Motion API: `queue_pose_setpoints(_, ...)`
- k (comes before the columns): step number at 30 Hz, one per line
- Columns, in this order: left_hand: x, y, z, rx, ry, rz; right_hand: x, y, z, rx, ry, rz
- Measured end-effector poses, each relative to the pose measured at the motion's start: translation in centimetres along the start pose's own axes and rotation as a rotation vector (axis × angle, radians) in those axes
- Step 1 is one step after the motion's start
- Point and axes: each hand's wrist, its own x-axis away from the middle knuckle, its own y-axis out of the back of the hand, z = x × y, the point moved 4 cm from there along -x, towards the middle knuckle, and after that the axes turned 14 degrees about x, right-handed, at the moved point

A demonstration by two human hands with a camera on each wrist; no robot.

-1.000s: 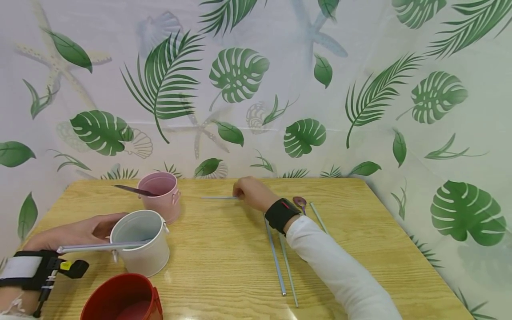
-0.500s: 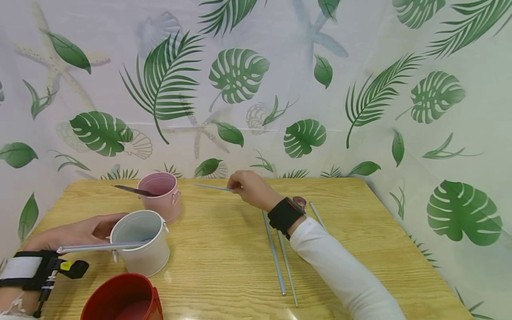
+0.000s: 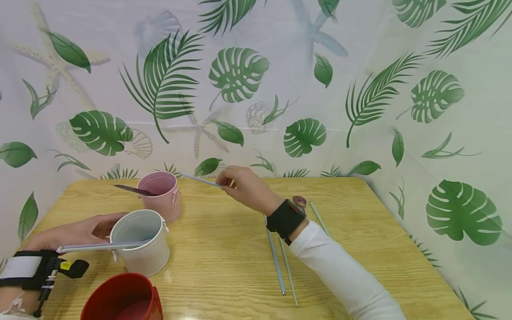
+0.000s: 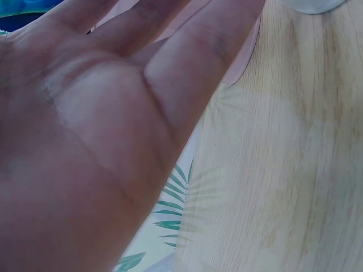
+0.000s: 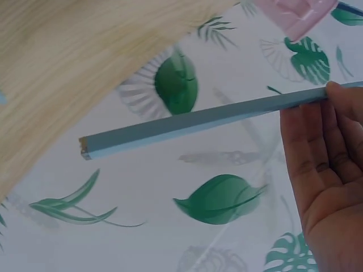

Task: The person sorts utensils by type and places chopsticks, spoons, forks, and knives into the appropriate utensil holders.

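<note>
My right hand (image 3: 250, 189) pinches a thin light-blue chopstick (image 3: 200, 179) between thumb and fingers, held above the back of the table. In the right wrist view its squared end with a gold tip shows, and the chopstick (image 5: 187, 122) slants across the patterned cloth. My left hand (image 3: 80, 232) rests at the back left of a white bucket (image 3: 149, 257), fingers reaching behind it and partly hidden. From that bucket, pale purple-grey sticks (image 3: 88, 247) lean out over its left rim. In the left wrist view the palm (image 4: 108, 130) fills much of the picture, fingers stretched out.
A pink bucket (image 3: 166, 209) holds a dark flat-handled utensil (image 3: 132, 190). Nearest me stands a red bucket (image 3: 154, 306). On the wooden table (image 3: 208, 266) lie a blue chopstick (image 3: 276, 262), green chopsticks (image 3: 289, 272) and a purple-red spoon (image 3: 299, 201). Patterned cloth (image 3: 264, 146) hangs behind.
My right hand has lifted the light-blue chopstick off the table and moved it left and up, toward the pink bucket. The left hand has stayed at the white bucket.
</note>
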Motion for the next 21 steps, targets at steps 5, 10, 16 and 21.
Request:
queue_pose_setpoints(5,0.1,0.1,0.1,0.010,0.034,-0.014,-0.1,1.1,2.0,-0.049,0.054,-0.039)
queue_pose_setpoints(10,0.1,0.1,0.1,-0.028,0.018,-0.022,-0.1,1.9,3.9,-0.095,0.117,-0.081)
queue_pose_setpoints(16,0.1,0.1,0.0,-0.037,0.021,-0.024,-0.1,3.0,6.0,-0.155,0.188,-0.130)
queue_pose_setpoints(21,0.1,0.0,-0.2,-0.042,0.030,-0.031,-0.1,4.0,7.5,-0.189,0.242,-0.197)
